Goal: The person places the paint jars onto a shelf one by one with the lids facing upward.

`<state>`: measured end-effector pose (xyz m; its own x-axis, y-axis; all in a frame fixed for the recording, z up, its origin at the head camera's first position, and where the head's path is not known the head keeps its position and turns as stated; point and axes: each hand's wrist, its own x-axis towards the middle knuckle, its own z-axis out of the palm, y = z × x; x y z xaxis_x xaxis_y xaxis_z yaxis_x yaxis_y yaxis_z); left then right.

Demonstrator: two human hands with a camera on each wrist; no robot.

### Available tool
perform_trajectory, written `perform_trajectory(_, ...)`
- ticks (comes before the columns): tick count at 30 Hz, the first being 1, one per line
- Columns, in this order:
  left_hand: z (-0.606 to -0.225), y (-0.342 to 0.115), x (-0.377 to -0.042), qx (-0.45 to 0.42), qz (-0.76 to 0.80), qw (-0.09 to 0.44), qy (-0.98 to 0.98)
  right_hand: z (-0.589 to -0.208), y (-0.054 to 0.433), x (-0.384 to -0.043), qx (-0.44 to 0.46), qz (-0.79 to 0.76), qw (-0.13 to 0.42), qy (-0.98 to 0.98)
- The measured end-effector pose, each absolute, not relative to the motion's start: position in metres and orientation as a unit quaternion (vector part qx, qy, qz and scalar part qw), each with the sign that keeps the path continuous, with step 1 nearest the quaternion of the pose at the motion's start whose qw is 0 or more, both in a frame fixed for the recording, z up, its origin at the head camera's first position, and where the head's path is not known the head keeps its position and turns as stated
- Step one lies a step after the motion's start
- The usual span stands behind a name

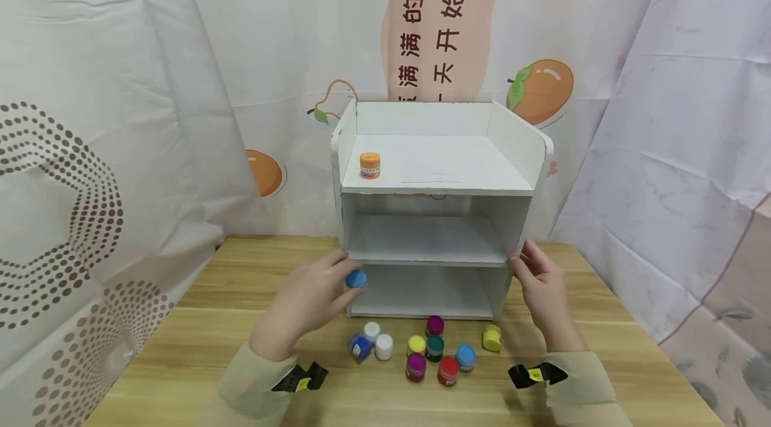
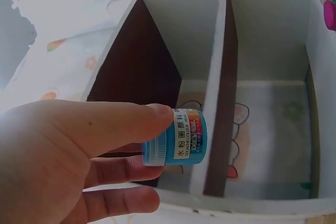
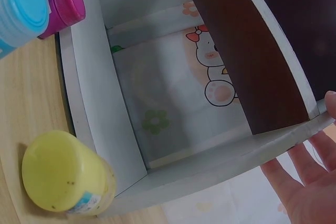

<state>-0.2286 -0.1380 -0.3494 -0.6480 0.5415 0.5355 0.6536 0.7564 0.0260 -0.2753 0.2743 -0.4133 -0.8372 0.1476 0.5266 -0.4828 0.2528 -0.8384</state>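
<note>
In the head view my left hand (image 1: 304, 300) pinches a light blue paint jar (image 1: 357, 279) between thumb and fingers, before the left side of a white shelf unit (image 1: 446, 162). The left wrist view shows the jar (image 2: 181, 137) tilted on its side, its printed gouache label outward, close in front of a shelf board. My right hand (image 1: 542, 290) grips the front edge of the unit's right side panel around middle-shelf height. Its thumb lies at the edge and its fingers (image 3: 281, 179) along the outer face. An orange paint jar (image 1: 370, 165) stands on the top shelf, at the left.
On the wooden table (image 1: 608, 347) before the unit are several paint jars: white (image 1: 383, 347), dark blue (image 1: 360, 347), purple (image 1: 415, 367), green (image 1: 434, 347), red (image 1: 448, 370), light blue (image 1: 465, 357) and yellow (image 1: 491, 338). A patterned curtain (image 1: 289, 25) hangs behind.
</note>
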Motion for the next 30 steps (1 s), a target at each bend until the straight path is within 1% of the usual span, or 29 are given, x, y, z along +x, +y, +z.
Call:
perform_trajectory(5,-0.336,-0.127,-0.233,-0.357,-0.12,0.274,-0.885,-0.414,0.275,-0.276,0.113,0.603,0.262,-0.745)
perform_trajectory(14,-0.307,-0.109,-0.242,-0.392,-0.126,0.324,-0.852,-0.414,0.274,-0.275,0.112,0.605,0.261,-0.744)
perform_trajectory(30,-0.254,-0.091,-0.245,-0.405,-0.133,0.347,-0.835,-0.413,0.274,-0.275,0.114,0.605,0.261,-0.743)
